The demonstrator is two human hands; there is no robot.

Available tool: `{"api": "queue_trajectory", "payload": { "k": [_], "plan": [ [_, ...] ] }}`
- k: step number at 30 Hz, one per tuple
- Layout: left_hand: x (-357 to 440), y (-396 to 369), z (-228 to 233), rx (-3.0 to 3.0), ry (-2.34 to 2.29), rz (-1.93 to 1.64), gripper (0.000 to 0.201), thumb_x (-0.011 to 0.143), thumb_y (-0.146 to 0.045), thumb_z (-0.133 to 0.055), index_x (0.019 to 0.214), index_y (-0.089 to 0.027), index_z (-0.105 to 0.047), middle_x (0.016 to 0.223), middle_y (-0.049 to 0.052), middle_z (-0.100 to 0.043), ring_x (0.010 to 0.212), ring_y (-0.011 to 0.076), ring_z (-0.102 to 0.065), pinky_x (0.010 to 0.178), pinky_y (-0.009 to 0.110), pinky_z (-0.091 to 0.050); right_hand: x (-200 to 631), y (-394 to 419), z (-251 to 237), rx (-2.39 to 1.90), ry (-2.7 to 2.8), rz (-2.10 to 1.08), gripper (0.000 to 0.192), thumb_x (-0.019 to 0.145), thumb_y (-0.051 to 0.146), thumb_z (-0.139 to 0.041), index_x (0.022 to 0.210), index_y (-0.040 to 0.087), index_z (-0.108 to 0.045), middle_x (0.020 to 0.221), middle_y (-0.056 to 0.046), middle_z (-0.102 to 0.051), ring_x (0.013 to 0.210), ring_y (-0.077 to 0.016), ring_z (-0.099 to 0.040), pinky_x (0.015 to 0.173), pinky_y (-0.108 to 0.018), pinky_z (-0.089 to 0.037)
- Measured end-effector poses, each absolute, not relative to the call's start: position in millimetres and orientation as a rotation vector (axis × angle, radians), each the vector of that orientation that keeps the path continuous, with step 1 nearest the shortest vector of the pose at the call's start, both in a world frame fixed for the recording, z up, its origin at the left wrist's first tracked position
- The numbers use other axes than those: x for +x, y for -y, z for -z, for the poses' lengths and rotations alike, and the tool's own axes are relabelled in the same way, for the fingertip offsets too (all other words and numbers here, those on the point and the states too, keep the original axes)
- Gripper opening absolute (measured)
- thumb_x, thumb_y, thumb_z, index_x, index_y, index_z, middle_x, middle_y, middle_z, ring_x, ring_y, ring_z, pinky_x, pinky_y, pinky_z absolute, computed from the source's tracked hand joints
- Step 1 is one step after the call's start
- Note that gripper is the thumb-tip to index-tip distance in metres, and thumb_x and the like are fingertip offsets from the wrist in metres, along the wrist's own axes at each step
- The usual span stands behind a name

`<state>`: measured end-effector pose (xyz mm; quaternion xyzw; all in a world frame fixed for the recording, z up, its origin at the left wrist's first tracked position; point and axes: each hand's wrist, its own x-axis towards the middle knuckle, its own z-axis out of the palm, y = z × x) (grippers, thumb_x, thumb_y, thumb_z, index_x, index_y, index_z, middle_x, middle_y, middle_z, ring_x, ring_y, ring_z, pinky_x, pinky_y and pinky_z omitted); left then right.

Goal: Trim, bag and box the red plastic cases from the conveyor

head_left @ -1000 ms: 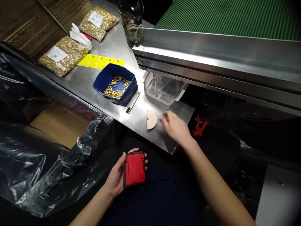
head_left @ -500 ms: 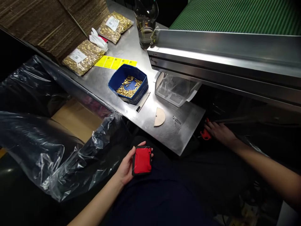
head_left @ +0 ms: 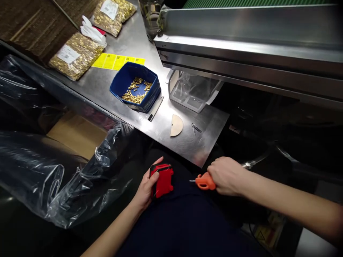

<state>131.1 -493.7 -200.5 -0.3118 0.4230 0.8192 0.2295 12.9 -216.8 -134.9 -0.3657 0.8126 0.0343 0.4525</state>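
My left hand (head_left: 147, 186) grips a red and black rectangular case (head_left: 164, 182) over my lap, the thumb lying across its face. What the case is I cannot tell. Closed around an orange air blow gun (head_left: 205, 181) is my right hand (head_left: 226, 176); the gun's thin metal nozzle points left toward the case, a short distance apart from it. A hose fitting (head_left: 249, 165) shows behind the right wrist. On the metal table above sit a beige half disc (head_left: 177, 125) and a small nail clipper (head_left: 196, 128).
A blue bin (head_left: 152, 100) holds small brass-coloured parts. Near it are yellow labels (head_left: 115, 62), bagged brass parts (head_left: 75, 57) and a white glove (head_left: 92, 34). A clear tray (head_left: 197, 91) sits under the conveyor's metal rail (head_left: 241, 57). A plastic-lined box (head_left: 77, 137) stands at left.
My right hand has brought the orange blow gun from beneath the conveyor, down and left toward the case. My left hand has tilted the case, its thumb now on top. The view has shifted.
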Motion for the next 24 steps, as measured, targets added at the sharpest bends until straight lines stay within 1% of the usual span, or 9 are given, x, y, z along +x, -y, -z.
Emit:
{"api": "queue_trajectory", "payload": {
  "k": [2, 4, 6, 9, 15, 18, 20, 22, 24],
  "plan": [
    [130.5, 491.6, 200.0, -0.845, -1.185, -2.235, 0.076, 0.088, -0.044, -0.078, 0.154, -0.028, -0.045, 0.137, 0.014, -0.067, 0.111, 0.0310, -0.069, 0.081, 0.038, -0.064, 18.8, 250.4, 130.4, -0.797, -1.961, -0.117, 0.016, 0.074, 0.027, -0.066, 0.081, 0.015, -0.076, 0.078, -0.012, -0.076, 0.078, -0.0272, -0.075, 0.076, -0.034, -0.052],
    [130.2, 490.8, 200.5, -0.855, -1.213, -2.211, 0.076, 0.087, -0.044, -0.078, 0.154, -0.028, -0.046, 0.134, 0.013, -0.069, 0.110, 0.0298, -0.070, 0.082, 0.035, -0.063, 22.8, 270.0, 131.2, -0.760, -1.959, -0.109, 0.021, 0.077, 0.030, -0.066, 0.086, 0.016, -0.077, 0.082, -0.013, -0.077, 0.080, -0.0271, -0.075, 0.071, -0.031, -0.051],
    [130.2, 490.7, 201.0, -0.872, -1.233, -2.195, 0.075, 0.088, -0.045, -0.077, 0.154, -0.026, -0.046, 0.130, 0.013, -0.071, 0.107, 0.0279, -0.071, 0.085, 0.034, -0.062, 24.7, 278.1, 133.4, -0.751, -1.963, -0.100, 0.024, 0.079, 0.032, -0.065, 0.090, 0.015, -0.078, 0.086, -0.014, -0.077, 0.083, -0.0278, -0.076, 0.070, -0.031, -0.050],
    [131.2, 491.7, 201.2, -0.841, -1.206, -2.208, 0.077, 0.089, -0.047, -0.075, 0.156, -0.026, -0.043, 0.132, 0.014, -0.070, 0.109, 0.0295, -0.071, 0.087, 0.036, -0.061, 23.8, 279.1, 133.9, -0.726, -1.969, -0.108, 0.027, 0.080, 0.032, -0.065, 0.094, 0.014, -0.078, 0.090, -0.016, -0.078, 0.084, -0.0279, -0.076, 0.070, -0.030, -0.050],
    [127.9, 505.9, 194.7, -0.584, -1.258, -2.087, 0.087, 0.089, -0.041, -0.074, 0.162, -0.030, -0.028, 0.147, 0.014, -0.059, 0.123, 0.0368, -0.064, 0.101, 0.050, -0.056, 18.4, 270.8, 125.1, -0.700, -1.959, -0.132, 0.031, 0.079, 0.032, -0.062, 0.098, 0.014, -0.078, 0.088, -0.016, -0.077, 0.081, -0.0296, -0.076, 0.067, -0.033, -0.051],
    [116.9, 513.9, 182.3, -0.159, -1.675, -1.764, 0.101, 0.083, -0.037, -0.079, 0.165, -0.033, -0.019, 0.156, 0.012, -0.049, 0.138, 0.0366, -0.052, 0.117, 0.054, -0.041, 11.7, 256.0, 116.4, -0.722, -1.910, -0.133, 0.026, 0.075, 0.028, -0.062, 0.090, 0.015, -0.078, 0.079, -0.015, -0.076, 0.074, -0.0302, -0.075, 0.060, -0.033, -0.049],
    [107.0, 513.6, 172.2, 0.217, -2.001, -1.402, 0.110, 0.080, -0.022, -0.079, 0.165, -0.036, -0.011, 0.160, 0.010, -0.044, 0.141, 0.0357, -0.047, 0.120, 0.055, -0.035, 3.3, 244.1, 109.1, -0.707, -1.907, -0.149, 0.022, 0.072, 0.025, -0.061, 0.082, 0.015, -0.078, 0.071, -0.013, -0.074, 0.067, -0.0296, -0.074, 0.055, -0.032, -0.045],
    [96.8, 508.5, 164.2, 0.581, -2.162, -1.048, 0.114, 0.078, -0.005, -0.070, 0.165, -0.035, -0.002, 0.162, 0.009, -0.042, 0.140, 0.0370, -0.045, 0.118, 0.057, -0.036, -7.2, 237.1, 102.3, -0.676, -1.919, -0.154, 0.020, 0.070, 0.024, -0.059, 0.077, 0.017, -0.076, 0.067, -0.011, -0.072, 0.061, -0.0276, -0.071, 0.051, -0.031, -0.042],
    [88.1, 502.4, 160.3, 0.827, -2.185, -0.833, 0.112, 0.077, 0.004, -0.059, 0.166, -0.033, 0.000, 0.164, 0.012, -0.040, 0.139, 0.0390, -0.044, 0.115, 0.058, -0.038, -17.1, 238.8, 97.2, -0.677, -1.923, -0.126, 0.021, 0.071, 0.026, -0.058, 0.076, 0.017, -0.076, 0.067, -0.011, -0.072, 0.059, -0.0266, -0.070, 0.049, -0.030, -0.039]
  ]
}}
